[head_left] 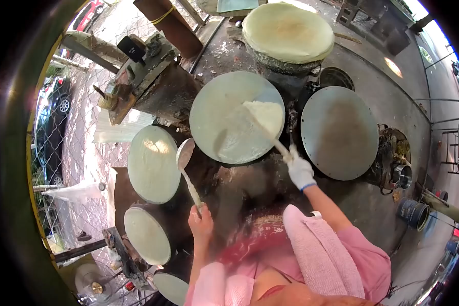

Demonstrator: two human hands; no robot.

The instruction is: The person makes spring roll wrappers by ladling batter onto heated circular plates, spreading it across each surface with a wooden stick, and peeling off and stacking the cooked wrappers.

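Grey floor (400,104) spreads around me, dotted with pale flecks (221,50) toward the back; a dark bucket (413,213) is on it, off to the right. The middle disc (214,97) bears a whitish patch (271,116) on its right side, with a stick (268,134) slanting there. The back drum (278,71) carries a round, cream-coloured cover (288,31).

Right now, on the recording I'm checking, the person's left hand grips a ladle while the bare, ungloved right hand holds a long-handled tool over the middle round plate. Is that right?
Not quite: the right hand wears a white glove, as the head view shows. The left hand does grip a ladle, and the long-handled tool is over the middle round plate.
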